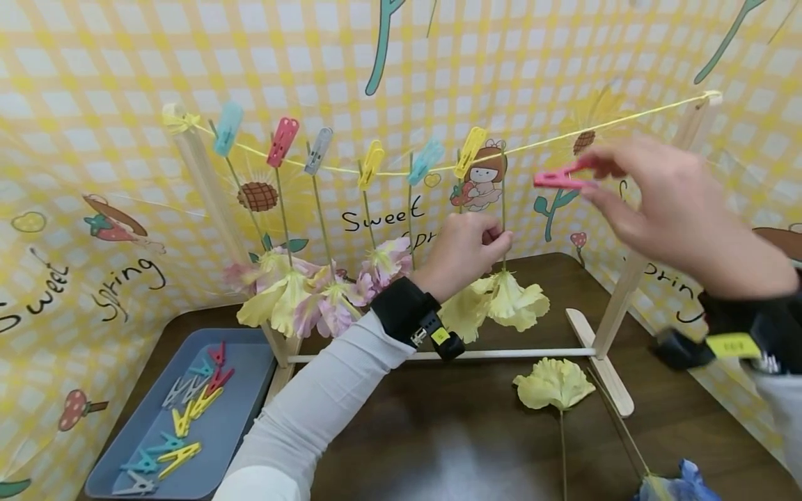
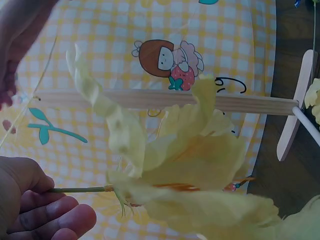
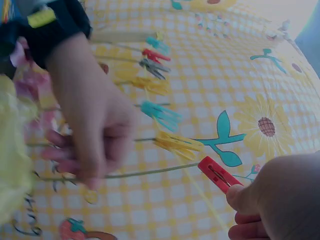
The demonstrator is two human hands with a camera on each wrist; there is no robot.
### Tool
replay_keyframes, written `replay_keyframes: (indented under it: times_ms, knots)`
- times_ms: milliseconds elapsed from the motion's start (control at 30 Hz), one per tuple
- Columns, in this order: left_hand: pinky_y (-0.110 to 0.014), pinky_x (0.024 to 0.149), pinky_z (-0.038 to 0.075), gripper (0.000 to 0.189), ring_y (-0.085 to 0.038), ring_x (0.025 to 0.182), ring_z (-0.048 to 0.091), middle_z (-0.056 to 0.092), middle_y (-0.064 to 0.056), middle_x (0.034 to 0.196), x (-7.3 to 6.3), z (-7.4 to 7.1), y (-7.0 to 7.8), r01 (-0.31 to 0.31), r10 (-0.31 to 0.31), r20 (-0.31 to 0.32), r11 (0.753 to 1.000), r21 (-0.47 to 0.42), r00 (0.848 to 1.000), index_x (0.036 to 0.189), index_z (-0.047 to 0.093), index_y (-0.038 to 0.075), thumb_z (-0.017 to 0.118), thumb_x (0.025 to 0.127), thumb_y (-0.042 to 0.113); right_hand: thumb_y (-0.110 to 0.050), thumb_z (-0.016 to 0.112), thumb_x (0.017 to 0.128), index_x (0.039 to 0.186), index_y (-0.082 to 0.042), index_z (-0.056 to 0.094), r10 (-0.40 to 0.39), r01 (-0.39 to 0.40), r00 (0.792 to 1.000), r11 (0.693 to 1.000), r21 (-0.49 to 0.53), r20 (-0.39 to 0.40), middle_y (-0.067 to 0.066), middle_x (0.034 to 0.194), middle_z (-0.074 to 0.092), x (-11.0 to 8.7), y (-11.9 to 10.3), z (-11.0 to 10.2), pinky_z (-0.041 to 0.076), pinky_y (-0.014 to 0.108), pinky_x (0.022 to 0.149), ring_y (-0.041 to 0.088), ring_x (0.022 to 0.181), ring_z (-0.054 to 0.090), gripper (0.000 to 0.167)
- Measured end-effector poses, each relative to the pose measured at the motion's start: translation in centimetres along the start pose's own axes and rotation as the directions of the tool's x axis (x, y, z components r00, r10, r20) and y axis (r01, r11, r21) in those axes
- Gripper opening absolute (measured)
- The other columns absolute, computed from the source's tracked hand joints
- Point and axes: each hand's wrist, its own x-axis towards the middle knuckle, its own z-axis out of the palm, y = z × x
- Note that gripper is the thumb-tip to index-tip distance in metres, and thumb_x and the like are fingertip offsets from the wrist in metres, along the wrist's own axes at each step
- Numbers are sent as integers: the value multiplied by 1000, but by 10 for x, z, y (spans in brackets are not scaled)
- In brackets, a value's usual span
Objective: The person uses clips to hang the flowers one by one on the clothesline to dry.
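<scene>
My left hand (image 1: 466,252) pinches the green stem (image 1: 504,202) of a yellow artificial flower (image 1: 519,303), which hangs bloom down. The stem's top end stands beside the yellow string (image 1: 585,132), just right of a yellow clothespin (image 1: 470,152). To the right, my right hand (image 1: 667,205) holds a red-pink clothespin (image 1: 551,179) between thumb and fingers, apart from the string in the head view. In the right wrist view this clothespin (image 3: 218,173) overlaps the stem's end. The left wrist view has the yellow petals (image 2: 195,160) close up, with the stem between thumb and fingers.
Several flowers hang from the string by clothespins, between two wooden posts (image 1: 209,181). At left a blue-grey tray (image 1: 241,417) holds loose clothespins. A yellow flower (image 1: 554,385) and a blue flower (image 1: 679,483) lie on the dark table at right, near the stand's foot (image 1: 617,390).
</scene>
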Motion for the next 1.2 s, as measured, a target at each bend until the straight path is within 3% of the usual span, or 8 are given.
replay_keyframes:
  times_ms: [133,267,400,533,800,1000,1200]
  knots:
    - [-18,57,39,25,-8,52,52,59,4,61,3,1,-4,19,-19,-3,1000,16,1000,72,65,10,60,96,16,7,71,83,112,9,62,-50,54,997,996,-73,56,24,98,66,41,9,-5,44,49,70,39,84,61,30]
    - [-18,58,38,26,-9,54,49,57,3,61,5,3,-4,32,-31,-11,999,34,999,71,63,10,60,96,15,8,68,86,112,9,61,-43,68,978,991,-117,202,25,100,64,70,14,-8,46,51,69,38,80,60,27]
    - [-19,59,36,28,-10,55,47,55,3,61,8,4,-2,30,-29,-22,997,67,999,68,60,11,60,96,15,15,71,78,109,9,62,-21,88,929,982,-165,371,26,102,62,90,17,-9,47,54,71,41,83,58,33]
    - [-19,59,38,25,-10,59,50,58,2,66,11,5,1,26,-24,-24,995,92,999,72,63,10,60,97,16,18,70,74,103,10,62,-16,132,879,969,-209,477,27,99,62,106,18,-7,49,54,68,41,82,58,31]
    - [-18,61,40,19,-10,63,55,63,0,73,12,5,3,42,-40,-20,995,88,999,80,66,8,60,97,15,6,67,87,97,4,64,62,95,799,969,-227,598,21,92,64,123,13,-1,49,38,45,32,70,57,10]
    - [-19,59,37,22,-10,59,50,59,1,68,13,6,3,46,-46,-10,996,79,999,75,63,9,60,96,14,5,62,91,101,6,64,102,34,783,978,-207,614,24,96,63,125,9,1,47,33,41,24,53,55,10]
    - [-19,55,32,29,-10,53,42,51,2,60,13,7,3,53,-53,-2,996,74,999,68,56,10,59,96,13,6,63,89,99,6,65,79,58,787,978,-202,611,23,93,64,126,10,3,46,34,42,28,61,56,9]
